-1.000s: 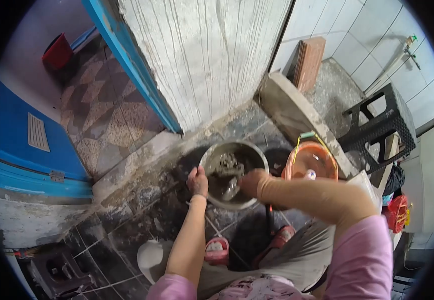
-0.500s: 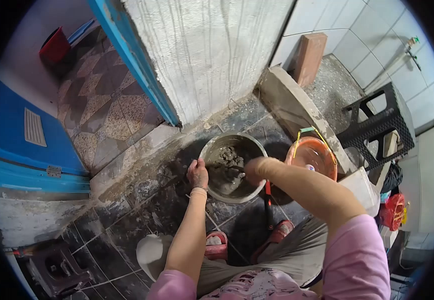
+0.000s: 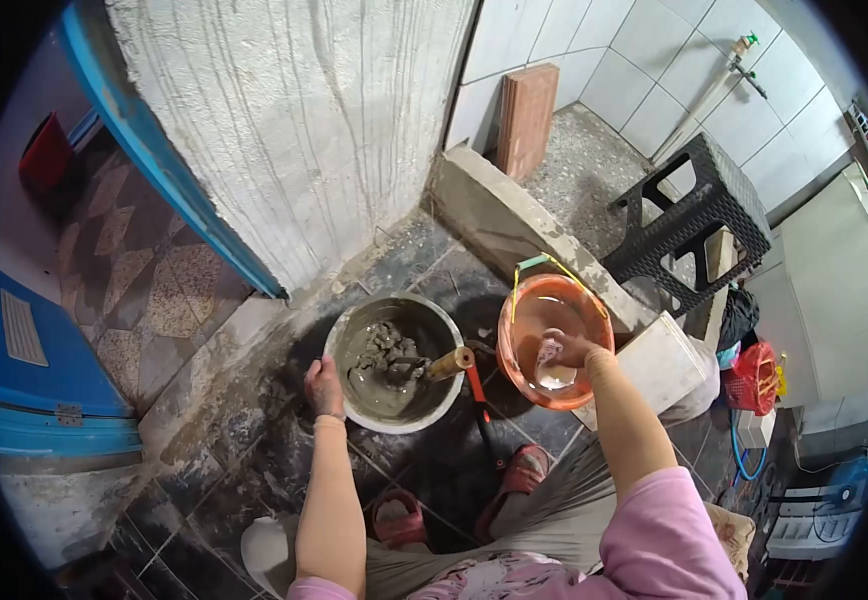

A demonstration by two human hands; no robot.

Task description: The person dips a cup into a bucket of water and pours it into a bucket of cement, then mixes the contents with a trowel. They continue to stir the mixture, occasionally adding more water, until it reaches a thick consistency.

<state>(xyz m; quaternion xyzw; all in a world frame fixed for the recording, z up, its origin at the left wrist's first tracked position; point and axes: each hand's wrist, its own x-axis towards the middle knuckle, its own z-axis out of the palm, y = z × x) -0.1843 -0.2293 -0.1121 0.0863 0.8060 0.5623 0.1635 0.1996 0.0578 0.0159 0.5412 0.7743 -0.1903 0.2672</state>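
Note:
A round grey basin (image 3: 446,410) on the floor holds wet grey mortar (image 3: 386,352). My left hand (image 3: 324,387) rests against the basin's left rim, fingers partly hidden. In the mortar lies a trowel (image 3: 451,363), its wooden handle leaning over the right rim and its blade mostly buried. To the right stands an orange bucket (image 3: 517,375) with cloudy water and a yellow-green handle. My right hand (image 3: 578,350) reaches into this bucket, its fingers closed around a small pale cup-like container (image 3: 551,352) with pinkish marks.
A red-and-black long-handled tool (image 3: 480,400) lies between basin and bucket. Beyond the bucket are a low concrete curb (image 3: 534,210), a black plastic stool (image 3: 689,225) and a reddish slab (image 3: 528,120). A pale block (image 3: 662,365) sits right of the bucket. Blue door frame at left.
My right hand has let go of the trowel and moved right into the bucket, closing on the pale container. My left hand stays at the basin. The view has shifted right.

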